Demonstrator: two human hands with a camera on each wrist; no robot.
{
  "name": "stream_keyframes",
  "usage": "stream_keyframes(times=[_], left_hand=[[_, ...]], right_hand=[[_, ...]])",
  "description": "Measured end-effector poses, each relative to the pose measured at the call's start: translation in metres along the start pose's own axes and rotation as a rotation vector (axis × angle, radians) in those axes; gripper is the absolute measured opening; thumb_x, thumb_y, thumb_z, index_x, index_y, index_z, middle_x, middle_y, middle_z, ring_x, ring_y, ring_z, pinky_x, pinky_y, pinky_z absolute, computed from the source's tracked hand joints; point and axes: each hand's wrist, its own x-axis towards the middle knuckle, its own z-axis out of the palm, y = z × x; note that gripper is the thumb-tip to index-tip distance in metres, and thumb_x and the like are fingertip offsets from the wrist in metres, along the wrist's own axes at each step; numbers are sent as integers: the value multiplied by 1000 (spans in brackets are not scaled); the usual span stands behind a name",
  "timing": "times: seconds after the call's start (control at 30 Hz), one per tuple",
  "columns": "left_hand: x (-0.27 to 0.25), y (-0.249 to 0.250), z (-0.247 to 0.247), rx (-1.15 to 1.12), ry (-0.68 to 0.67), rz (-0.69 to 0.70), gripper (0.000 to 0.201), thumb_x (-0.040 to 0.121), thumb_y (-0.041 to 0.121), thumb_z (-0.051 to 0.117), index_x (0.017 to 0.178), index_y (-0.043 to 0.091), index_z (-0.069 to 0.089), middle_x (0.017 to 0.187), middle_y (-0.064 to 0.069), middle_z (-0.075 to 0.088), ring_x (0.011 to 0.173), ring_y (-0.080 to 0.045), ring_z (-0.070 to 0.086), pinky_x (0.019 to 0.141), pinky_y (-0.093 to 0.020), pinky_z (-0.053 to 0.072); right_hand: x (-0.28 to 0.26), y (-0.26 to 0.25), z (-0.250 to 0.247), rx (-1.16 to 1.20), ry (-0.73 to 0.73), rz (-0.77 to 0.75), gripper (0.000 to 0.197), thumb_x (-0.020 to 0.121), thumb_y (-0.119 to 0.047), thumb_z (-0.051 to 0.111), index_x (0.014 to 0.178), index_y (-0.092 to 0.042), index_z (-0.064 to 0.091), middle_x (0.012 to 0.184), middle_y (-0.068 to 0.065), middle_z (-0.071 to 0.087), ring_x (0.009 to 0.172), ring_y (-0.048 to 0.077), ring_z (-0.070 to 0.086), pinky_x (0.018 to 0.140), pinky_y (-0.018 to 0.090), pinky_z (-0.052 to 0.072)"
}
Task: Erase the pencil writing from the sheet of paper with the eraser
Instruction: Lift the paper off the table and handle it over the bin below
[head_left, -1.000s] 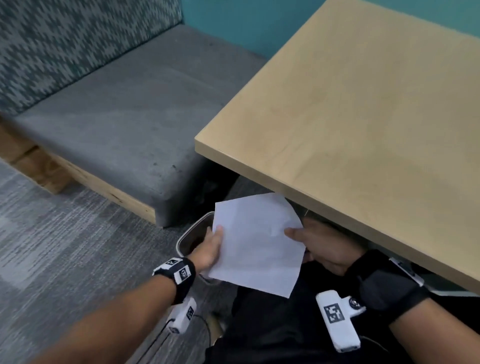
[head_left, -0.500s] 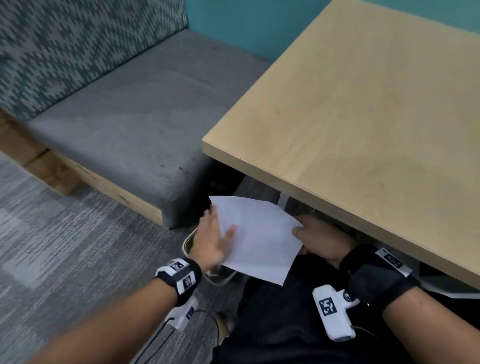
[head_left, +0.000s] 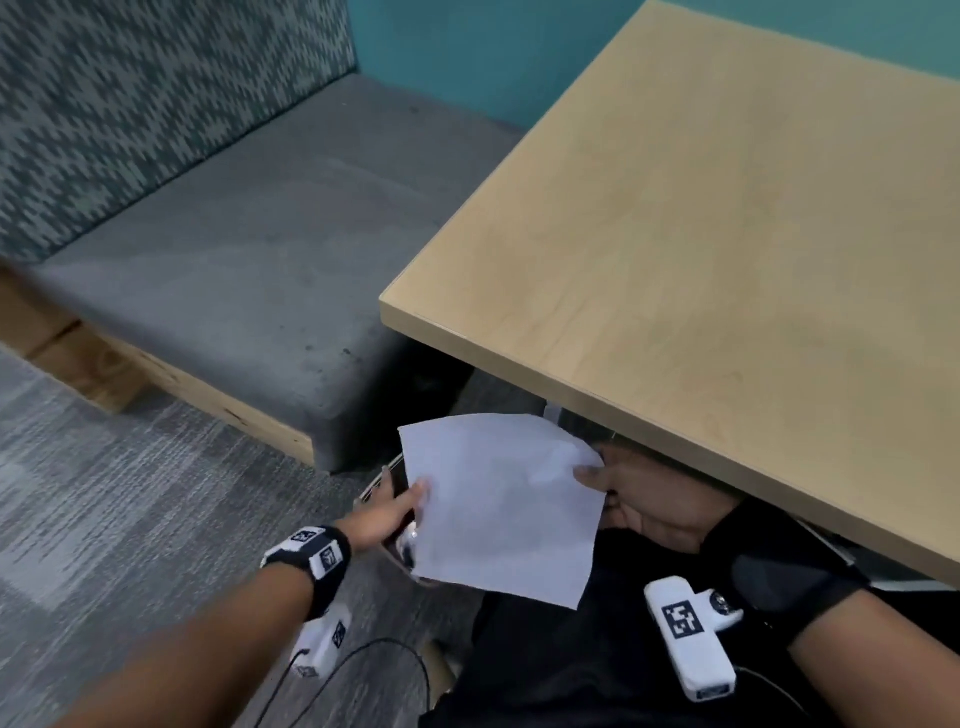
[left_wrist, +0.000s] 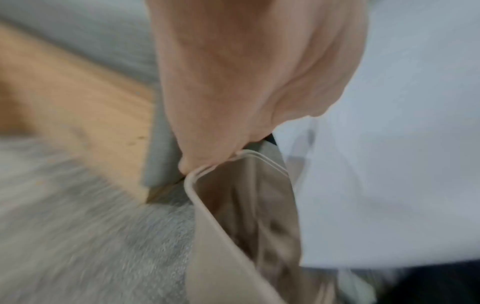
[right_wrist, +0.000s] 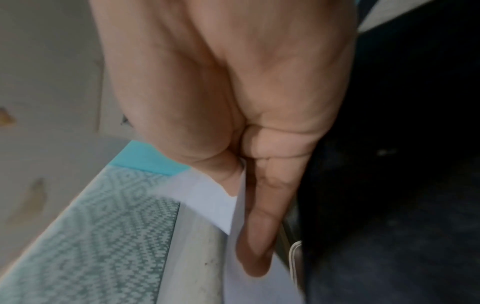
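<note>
You sat at the corner of a pale wooden table (head_left: 727, 260), whose top showed only bare wood grain. To your left stood a bench with a grey seat cushion (head_left: 249, 270) on a light wooden base, backed by patterned teal-grey upholstery (head_left: 145, 104), with a teal wall (head_left: 467, 52) behind. Grey streaked carpet (head_left: 104, 519) covered the floor.

The sheet of paper (head_left: 498, 509) was below the table's near edge, over your lap and over a beige bin (left_wrist: 207, 216) that stood on the carpet beside the bench. Your right hand (head_left: 649, 499) pinched the sheet's right edge, thumb on top and fingers (right_wrist: 262, 226) flat beneath. Your left hand (head_left: 387, 512) touched the sheet's left edge at the bin's rim; whether it gripped the paper, you could not tell from these views.
</note>
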Motion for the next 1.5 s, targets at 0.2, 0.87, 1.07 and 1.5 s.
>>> stream_keyframes(times=[0.2, 0.87, 1.07, 1.5], left_hand=[[-19, 12, -33, -558, -86, 89, 40, 103, 5, 64, 143, 10, 58, 129, -13, 75, 121, -37, 71, 111, -60, 49], [-25, 29, 31, 879, 124, 117, 81, 96, 81, 23, 165, 39, 30, 177, -10, 6, 162, -41, 0, 129, -55, 3], [-73, -22, -22, 406, 76, -89, 81, 108, 70, 23, 131, 8, 71, 135, -16, 70, 121, -27, 68, 105, -39, 51], [-136, 48, 9, -1065, 48, 211, 36, 100, -2, 65, 135, 6, 66, 131, -15, 74, 117, -36, 73, 107, -54, 53]], right_hand=[[0, -3, 3, -23, 39, -66, 35, 102, -16, 68, 136, -20, 65, 125, 0, 78, 114, 20, 76, 93, 37, 63], [-5, -1, 1, -6, 68, -87, 28, 110, -6, 50, 132, -16, 64, 118, 3, 78, 107, 16, 75, 80, 24, 62], [-7, 5, 7, 125, 82, -129, 31, 112, -10, 48, 136, -18, 65, 129, 1, 77, 118, 19, 73, 93, 31, 60], [-14, -14, 45, -49, -100, -65, 36, 99, -13, 64, 135, -16, 68, 127, 9, 77, 121, 36, 71, 111, 54, 53]])
